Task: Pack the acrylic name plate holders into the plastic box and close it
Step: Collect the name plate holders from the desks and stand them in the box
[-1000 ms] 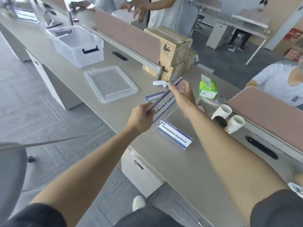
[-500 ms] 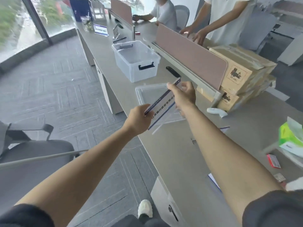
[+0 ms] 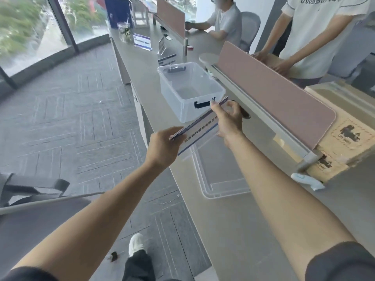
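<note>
Holding the name plate holders (image 3: 199, 128) in the air with both hands, above the desk (image 3: 233, 230).

Left hand (image 3: 162, 144): fingers curled, pinching the near-left end of the bundle; the hand sits over the desk's edge. Right hand (image 3: 229, 120): thumb and fingers pinching the far-right end, other fingers loosely curled behind it. The bundle is tilted, far end higher in view. The blue-and-white printed card faces the camera and a clear acrylic foot hangs below. Number of holders in the bundle: cannot tell.

Plastic box (image 3: 180, 112): clear, open-topped, standing on the desk just beyond the hands, with a dark latch handle (image 3: 203, 103) on its near wall. The far end of the bundle overlaps that wall in view; contact cannot be told.

Lid (image 3: 223, 185): clear, lying flat on the desk, nearer the camera than the box and apart from it, partly under the right forearm.

Surroundings:
- A pink divider panel (image 3: 274, 94) runs along the desk to the right of the box.
- Cardboard cartons (image 3: 345, 136) stand at its near end, with a white handheld device (image 3: 308, 180) on the desk just beside them.
- A further card stand (image 3: 142, 41) is upright at the far end of the desk.
- A standing person (image 3: 316, 27) has both hands down behind the divider.
- A seated person (image 3: 225, 25) is further back.
- An office chair (image 3: 30, 191) is at lower left, on grey carpet.
</note>
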A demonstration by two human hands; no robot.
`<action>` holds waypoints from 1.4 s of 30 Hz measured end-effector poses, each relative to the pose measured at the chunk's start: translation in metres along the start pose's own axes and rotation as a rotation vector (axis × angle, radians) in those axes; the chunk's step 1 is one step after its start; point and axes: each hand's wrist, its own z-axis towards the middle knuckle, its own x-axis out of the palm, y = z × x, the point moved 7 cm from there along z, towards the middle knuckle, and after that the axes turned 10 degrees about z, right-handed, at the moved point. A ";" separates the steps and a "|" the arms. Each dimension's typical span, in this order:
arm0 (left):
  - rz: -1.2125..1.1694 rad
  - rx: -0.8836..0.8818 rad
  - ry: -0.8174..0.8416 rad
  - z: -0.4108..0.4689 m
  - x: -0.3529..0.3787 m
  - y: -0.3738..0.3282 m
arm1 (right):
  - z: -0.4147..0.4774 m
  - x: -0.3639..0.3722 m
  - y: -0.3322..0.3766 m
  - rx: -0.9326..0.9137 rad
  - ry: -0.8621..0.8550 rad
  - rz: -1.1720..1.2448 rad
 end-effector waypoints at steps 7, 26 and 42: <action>-0.064 0.059 -0.089 0.102 -0.042 0.053 | 0.068 0.086 0.036 -0.116 -0.062 -0.272; -0.530 -0.131 0.020 0.372 -0.012 0.127 | 0.299 0.182 0.023 -0.021 -0.159 0.138; -0.456 -0.040 0.293 0.560 0.085 0.163 | 0.454 0.174 -0.014 0.033 -0.376 0.159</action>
